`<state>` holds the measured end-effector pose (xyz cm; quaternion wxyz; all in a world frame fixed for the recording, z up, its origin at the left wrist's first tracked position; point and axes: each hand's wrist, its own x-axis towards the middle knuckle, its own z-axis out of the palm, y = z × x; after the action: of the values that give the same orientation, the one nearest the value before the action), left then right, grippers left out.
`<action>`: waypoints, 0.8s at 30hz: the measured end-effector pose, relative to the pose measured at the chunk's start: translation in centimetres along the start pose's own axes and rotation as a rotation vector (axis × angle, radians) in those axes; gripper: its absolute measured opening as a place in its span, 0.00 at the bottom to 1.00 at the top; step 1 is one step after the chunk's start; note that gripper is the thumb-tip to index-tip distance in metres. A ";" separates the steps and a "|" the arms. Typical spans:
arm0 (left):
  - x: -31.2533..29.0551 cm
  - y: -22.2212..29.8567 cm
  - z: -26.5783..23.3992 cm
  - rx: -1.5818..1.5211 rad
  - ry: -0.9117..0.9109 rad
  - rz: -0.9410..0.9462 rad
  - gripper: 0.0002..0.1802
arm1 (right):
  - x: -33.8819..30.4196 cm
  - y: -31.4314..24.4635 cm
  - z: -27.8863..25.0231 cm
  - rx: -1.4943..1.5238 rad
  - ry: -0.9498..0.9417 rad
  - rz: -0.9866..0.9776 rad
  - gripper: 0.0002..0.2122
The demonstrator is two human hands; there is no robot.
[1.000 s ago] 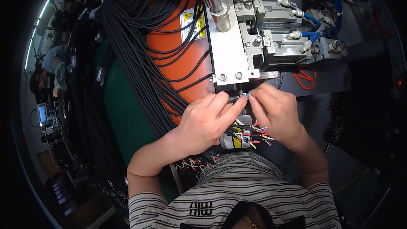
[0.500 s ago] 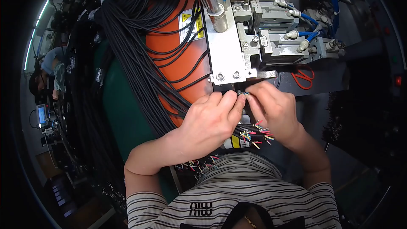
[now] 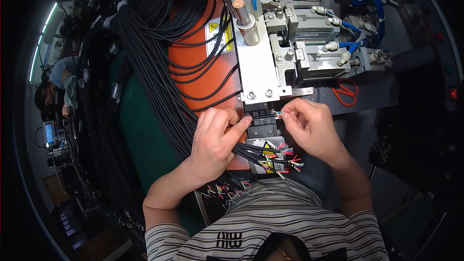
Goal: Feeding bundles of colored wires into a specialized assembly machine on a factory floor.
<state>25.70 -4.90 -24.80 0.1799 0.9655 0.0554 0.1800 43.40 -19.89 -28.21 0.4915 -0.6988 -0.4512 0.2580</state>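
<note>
My left hand (image 3: 215,137) pinches a black cable at the left side of a dark slotted fixture (image 3: 262,132). The cable runs across the fixture, and its coloured wire ends (image 3: 278,114) stick out at the right. Thumb and forefinger of my right hand (image 3: 313,126) are closed on these thin wires; their tips are partly hidden. Below my hands lies a bunch of black cables (image 3: 253,152) with stripped red, white, green and blue ends fanned out, over a plate with a yellow label.
Above the fixture stands a metal press (image 3: 257,67) with pneumatic cylinders (image 3: 316,29) and blue hoses (image 3: 379,0). Red-handled scissors (image 3: 346,93) lie to its right. A thick bundle of black cables (image 3: 145,58) hangs over the orange surface (image 3: 193,82). Another person (image 3: 58,79) is at far left.
My left hand has moved left and down, away from the right hand, uncovering the fixture and cable. My right hand has shifted slightly and keeps at the wire ends.
</note>
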 end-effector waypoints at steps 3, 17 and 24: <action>0.0 -0.1 0.1 0.104 -0.031 -0.015 0.22 | -0.5 0.0 0.0 -0.055 0.114 -0.035 0.07; 0.5 0.1 0.1 -0.269 -0.064 -0.004 0.26 | -1.1 -1.4 0.4 0.480 -0.122 -0.134 0.11; 1.5 0.0 0.5 -0.547 -0.019 -0.037 0.19 | -1.4 -0.9 1.0 0.675 -0.087 0.048 0.10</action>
<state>27.30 -4.79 -24.76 0.4377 0.8815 0.0206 0.1758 41.66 -20.59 -27.88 0.6693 -0.4952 -0.3443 0.4339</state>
